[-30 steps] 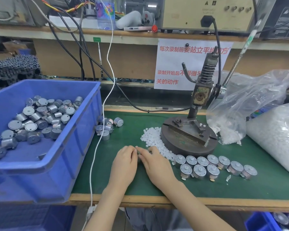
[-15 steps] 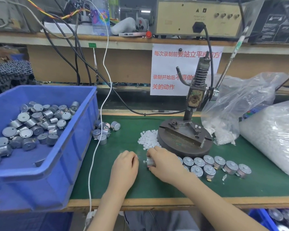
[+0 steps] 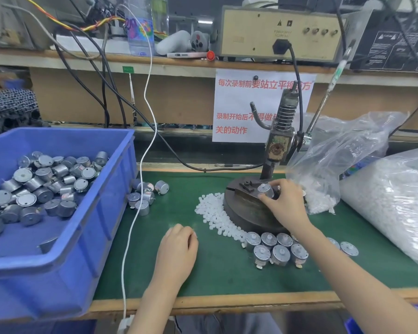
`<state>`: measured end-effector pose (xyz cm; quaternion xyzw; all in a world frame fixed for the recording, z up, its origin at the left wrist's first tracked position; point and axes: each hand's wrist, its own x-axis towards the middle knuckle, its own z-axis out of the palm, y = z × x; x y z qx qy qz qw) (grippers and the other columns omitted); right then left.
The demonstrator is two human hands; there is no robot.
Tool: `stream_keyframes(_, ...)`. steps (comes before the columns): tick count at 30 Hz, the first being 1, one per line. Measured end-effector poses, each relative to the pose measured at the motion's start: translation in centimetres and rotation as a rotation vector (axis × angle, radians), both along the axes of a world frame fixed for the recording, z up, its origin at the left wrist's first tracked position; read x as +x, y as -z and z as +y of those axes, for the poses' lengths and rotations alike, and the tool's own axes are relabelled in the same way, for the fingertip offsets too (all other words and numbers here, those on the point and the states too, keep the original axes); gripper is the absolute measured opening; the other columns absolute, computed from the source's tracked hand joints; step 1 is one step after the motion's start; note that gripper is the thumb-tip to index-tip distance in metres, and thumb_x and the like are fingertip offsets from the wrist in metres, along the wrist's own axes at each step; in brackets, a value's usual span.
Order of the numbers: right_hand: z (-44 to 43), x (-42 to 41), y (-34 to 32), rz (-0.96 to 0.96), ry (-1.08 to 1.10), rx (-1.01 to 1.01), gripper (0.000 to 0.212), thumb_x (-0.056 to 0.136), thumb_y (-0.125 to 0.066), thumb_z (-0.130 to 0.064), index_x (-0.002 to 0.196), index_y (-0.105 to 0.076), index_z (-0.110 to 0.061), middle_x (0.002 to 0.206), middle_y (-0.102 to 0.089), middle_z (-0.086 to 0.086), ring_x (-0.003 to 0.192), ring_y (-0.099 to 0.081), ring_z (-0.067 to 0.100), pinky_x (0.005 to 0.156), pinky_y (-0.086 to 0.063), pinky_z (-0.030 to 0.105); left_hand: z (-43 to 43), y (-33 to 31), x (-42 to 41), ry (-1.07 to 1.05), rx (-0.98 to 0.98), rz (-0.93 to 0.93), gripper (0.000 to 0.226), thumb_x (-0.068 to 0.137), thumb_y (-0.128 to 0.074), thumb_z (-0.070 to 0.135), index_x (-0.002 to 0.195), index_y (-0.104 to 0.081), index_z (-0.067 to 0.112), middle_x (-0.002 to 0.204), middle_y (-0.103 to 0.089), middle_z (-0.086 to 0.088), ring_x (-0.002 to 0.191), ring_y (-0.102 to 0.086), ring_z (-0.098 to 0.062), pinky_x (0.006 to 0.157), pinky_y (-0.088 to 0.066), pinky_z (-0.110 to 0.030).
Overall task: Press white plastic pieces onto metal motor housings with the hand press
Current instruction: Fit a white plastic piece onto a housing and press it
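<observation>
The right hand (image 3: 285, 201) is gripping a motor housing (image 3: 264, 189) between curled fingers and thumb and is setting it on the fixture block (image 3: 249, 201) of the hand press (image 3: 279, 145), directly below the ram. Half a second ago this hand was holding the same housing low on the green mat (image 3: 227, 273), just in front of the press base and close to the other hand. Now it is reaching up and away, so the housing is leaving the hand-fitting spot and arriving at the pressing spot. Whether a white piece is sitting on top of the housing is too small to tell.

The left hand (image 3: 179, 247) is staying where it was, resting on the mat with its fingers curled under. I cannot tell whether it is holding anything.

This suggests the loading step is ending and the press stroke is coming due. The lever (image 3: 323, 104) is standing raised and untouched at the right of the press.

The loose white plastic pieces (image 3: 215, 213) are lying heaped against the left edge of the press base. A row of motors (image 3: 275, 249) is sitting just in front of the base, under the right forearm. More motors are waiting in the blue bin (image 3: 101, 237) at the left, and clear bags (image 3: 336, 165) of white parts are slumping at the right.
</observation>
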<state>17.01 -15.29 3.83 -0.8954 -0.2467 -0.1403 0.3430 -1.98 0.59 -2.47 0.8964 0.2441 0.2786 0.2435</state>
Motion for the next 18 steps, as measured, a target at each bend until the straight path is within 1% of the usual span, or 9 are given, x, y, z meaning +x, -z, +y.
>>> stream_keyframes(2, 0.3, 0.5, 0.3, 0.034, 0.034, -0.042, 0.036, 0.081, -0.069, -0.032, 0.106, -0.059, -0.007, 0.106, -0.054, 0.009, 0.105, -0.042, 0.026, 0.083, -0.029, 0.031, 0.0, 0.0, 0.0, 0.0, 0.005, -0.001, 0.023, 0.094, -0.045, 0.018, 0.082, -0.06, 0.006, 0.082, -0.052, -0.004, 0.084, -0.046, -0.021, 0.074, -0.035, -0.029)
stream_keyframes(5, 0.6, 1.1, 0.6, 0.086, 0.107, -0.026, 0.043, 0.082, -0.067, -0.034, 0.112, -0.056, -0.006, 0.115, -0.053, 0.015, 0.11, -0.041, 0.029, 0.09, -0.031, 0.035, 0.0, 0.0, -0.1, -0.001, 0.011, -0.002, 0.022, 0.094, -0.045, 0.019, 0.082, -0.06, 0.007, 0.081, -0.05, -0.003, 0.083, -0.045, -0.019, 0.072, -0.033, -0.028)
stream_keyframes(9, 1.2, 1.3, 0.5, 0.086, 0.199, -0.063, 0.065, 0.081, -0.066, -0.044, 0.127, -0.045, -0.004, 0.122, -0.051, 0.019, 0.115, -0.042, 0.036, 0.092, -0.034, 0.041, 0.0, 0.1, 0.0, -0.006, 0.007, -0.001, 0.023, 0.094, -0.045, 0.019, 0.082, -0.059, 0.007, 0.079, -0.048, -0.001, 0.081, -0.044, -0.018, 0.07, -0.032, -0.027)
stream_keyframes(11, 1.7, 1.2, 0.5, 0.075, 0.219, -0.097, 0.066, 0.083, -0.063, -0.046, 0.131, -0.043, -0.005, 0.124, -0.051, 0.019, 0.117, -0.042, 0.037, 0.093, -0.034, 0.042, 0.0, 0.1, 0.0, -0.008, 0.008, 0.004, 0.023, 0.094, -0.045, 0.02, 0.081, -0.059, 0.006, 0.079, -0.048, -0.002, 0.081, -0.044, -0.018, 0.069, -0.032, -0.027)
stream_keyframes(14, 2.1, 0.9, 0.7, 0.059, 0.208, -0.134, 0.066, 0.086, -0.058, -0.047, 0.135, -0.04, -0.008, 0.13, -0.048, 0.018, 0.121, -0.04, 0.036, 0.096, -0.032, 0.043, 0.0, 0.1, -0.1, -0.005, 0.007, 0.008, 0.023, 0.094, -0.045, 0.02, 0.082, -0.059, 0.006, 0.08, -0.049, -0.002, 0.082, -0.044, -0.018, 0.07, -0.033, -0.027)
stream_keyframes(16, 1.7, 1.0, 0.7, 0.079, 0.161, -0.154, 0.07, 0.088, -0.054, -0.049, 0.141, -0.033, -0.009, 0.134, -0.044, 0.018, 0.125, -0.037, 0.035, 0.101, -0.03, 0.044, 0.0, 0.1, -0.1, 0.002, 0.008, 0.012, 0.023, 0.095, -0.045, 0.019, 0.082, -0.059, 0.007, 0.08, -0.049, -0.002, 0.082, -0.044, -0.018, 0.071, -0.034, -0.027)
stream_keyframes(17, 1.4, 1.2, 0.6, 0.105, 0.125, -0.11, 0.071, 0.089, -0.053, -0.048, 0.143, -0.03, -0.009, 0.135, -0.042, 0.018, 0.127, -0.036, 0.034, 0.102, -0.029, 0.044, 0.0, 0.1, -0.1, 0.004, 0.008, 0.012, 0.023, 0.095, -0.045, 0.019, 0.082, -0.059, 0.007, 0.08, -0.048, -0.002, 0.082, -0.044, -0.018, 0.071, -0.034, -0.027)
stream_keyframes(18, 1.1, 1.3, 0.4, 0.135, 0.087, -0.002, 0.069, 0.09, -0.052, -0.045, 0.144, -0.028, -0.008, 0.136, -0.042, 0.018, 0.127, -0.036, 0.034, 0.104, -0.03, 0.044, 0.0, 0.1, -0.1, 0.003, 0.009, 0.012, 0.022, 0.095, -0.045, 0.019, 0.082, -0.059, 0.007, 0.08, -0.048, -0.001, 0.082, -0.044, -0.019, 0.071, -0.033, -0.028)
